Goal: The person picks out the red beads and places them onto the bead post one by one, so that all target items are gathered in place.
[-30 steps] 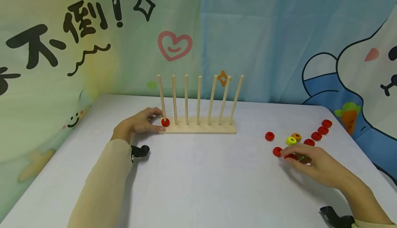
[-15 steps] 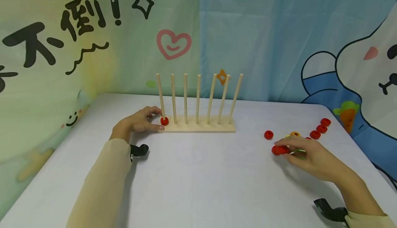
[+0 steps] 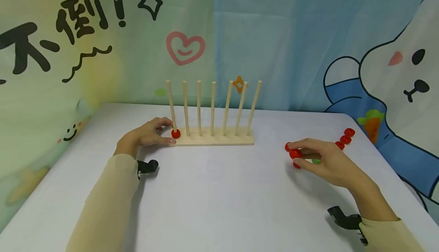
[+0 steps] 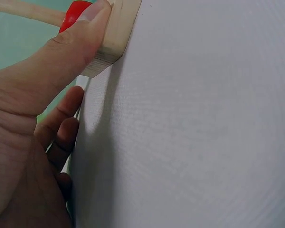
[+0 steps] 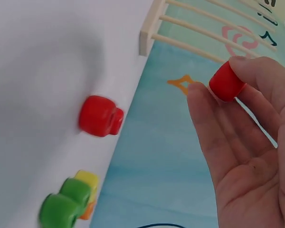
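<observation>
The wooden peg board [image 3: 212, 140] carries a row of upright pegs, with one red bead [image 3: 175, 134] at the foot of the leftmost peg. My left hand [image 3: 151, 132] grips the board's left end, its thumb [image 4: 66, 57] pressed on the front edge beside that bead. Off to the right, my right hand [image 3: 329, 164] pinches another red bead [image 5: 226, 83] between thumb and fingers, above the table. Close to this hand lie two more red beads [image 5: 96, 116], two green beads [image 5: 57, 211], a yellow bead [image 5: 88, 179] and an orange one [image 5: 89, 209].
A slanting line of red beads [image 3: 345, 140] lies at the table's right side, partly behind the right hand. The white table [image 3: 219, 198] ends at the back against a printed cloth [image 3: 260, 38]. Black wrist mounts [image 3: 344, 218] stick out at both sleeves.
My right hand has picked up a red bead, lifted it and moved left with it. The left hand stays at the peg board. The head view has shifted slightly to the right.
</observation>
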`<state>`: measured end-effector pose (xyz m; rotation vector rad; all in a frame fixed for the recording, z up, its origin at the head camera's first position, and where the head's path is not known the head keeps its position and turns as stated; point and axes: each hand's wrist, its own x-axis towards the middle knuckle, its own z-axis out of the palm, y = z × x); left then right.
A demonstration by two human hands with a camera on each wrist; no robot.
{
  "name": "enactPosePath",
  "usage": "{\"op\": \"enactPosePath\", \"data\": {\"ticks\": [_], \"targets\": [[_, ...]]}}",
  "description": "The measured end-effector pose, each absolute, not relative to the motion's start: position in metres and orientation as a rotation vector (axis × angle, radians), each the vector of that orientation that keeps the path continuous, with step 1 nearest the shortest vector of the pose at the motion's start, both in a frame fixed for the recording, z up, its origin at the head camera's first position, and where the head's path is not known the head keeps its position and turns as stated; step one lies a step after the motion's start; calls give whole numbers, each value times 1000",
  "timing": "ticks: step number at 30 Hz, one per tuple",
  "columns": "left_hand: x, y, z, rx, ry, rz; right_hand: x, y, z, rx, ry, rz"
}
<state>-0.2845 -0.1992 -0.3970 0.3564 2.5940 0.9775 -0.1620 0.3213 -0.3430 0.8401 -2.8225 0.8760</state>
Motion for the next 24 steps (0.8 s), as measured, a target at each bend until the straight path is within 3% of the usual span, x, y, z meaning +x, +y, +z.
{"op": "enactPosePath", "data": {"ticks": [24], "targets": [[-284, -199, -398, 368, 2594, 984, -189, 285, -333, 1048, -2606, 949]]}}
